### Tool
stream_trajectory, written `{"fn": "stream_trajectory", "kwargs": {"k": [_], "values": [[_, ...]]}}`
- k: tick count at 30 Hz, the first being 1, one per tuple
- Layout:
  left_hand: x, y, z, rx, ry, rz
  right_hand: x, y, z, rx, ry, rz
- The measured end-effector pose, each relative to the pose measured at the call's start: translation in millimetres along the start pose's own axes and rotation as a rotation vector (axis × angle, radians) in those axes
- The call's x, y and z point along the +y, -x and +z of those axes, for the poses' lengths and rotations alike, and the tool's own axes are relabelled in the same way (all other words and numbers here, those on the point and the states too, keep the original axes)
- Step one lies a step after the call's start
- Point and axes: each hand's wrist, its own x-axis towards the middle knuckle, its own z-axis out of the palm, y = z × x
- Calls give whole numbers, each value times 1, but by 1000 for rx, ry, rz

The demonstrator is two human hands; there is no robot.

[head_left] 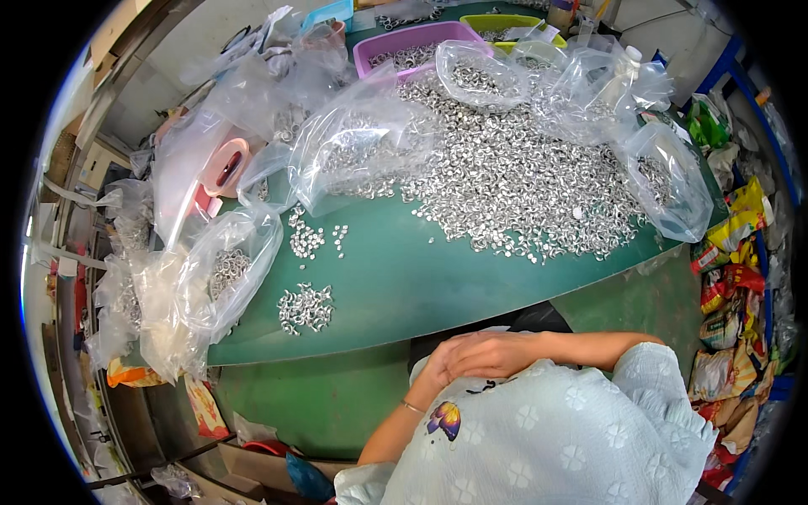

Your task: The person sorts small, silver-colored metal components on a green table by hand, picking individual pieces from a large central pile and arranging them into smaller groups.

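Note:
My right hand [497, 352] lies flat across my lap, just below the near edge of the green table [438, 286]. It covers most of my left hand [436, 370], whose wrist carries a thin bracelet. Neither hand shows anything in it; the left fingers are hidden. A big heap of small silver metal rings [513, 177] spreads over the far half of the table. Two small groups of rings [305, 307] lie nearer, to the left of my hands. I wear a pale blue flowered top [572, 429].
Clear plastic bags [210, 278] with rings hang over the table's left edge, and more bags [665, 181] lie at the back and right. A purple tray [404, 46] and a yellow-green tray [505, 23] stand at the far end. Colourful packets [732, 311] pile up on the right.

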Motion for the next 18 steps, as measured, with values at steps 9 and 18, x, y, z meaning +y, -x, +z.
{"fn": "stream_trajectory", "kwargs": {"k": [9, 18], "values": [[-11, -9, -12, -175, 701, -392, -24, 31, -2, 765, 46, 472], [56, -8, 45, 48, 805, -365, -10, 40, -20, 960, -351, 444]]}}
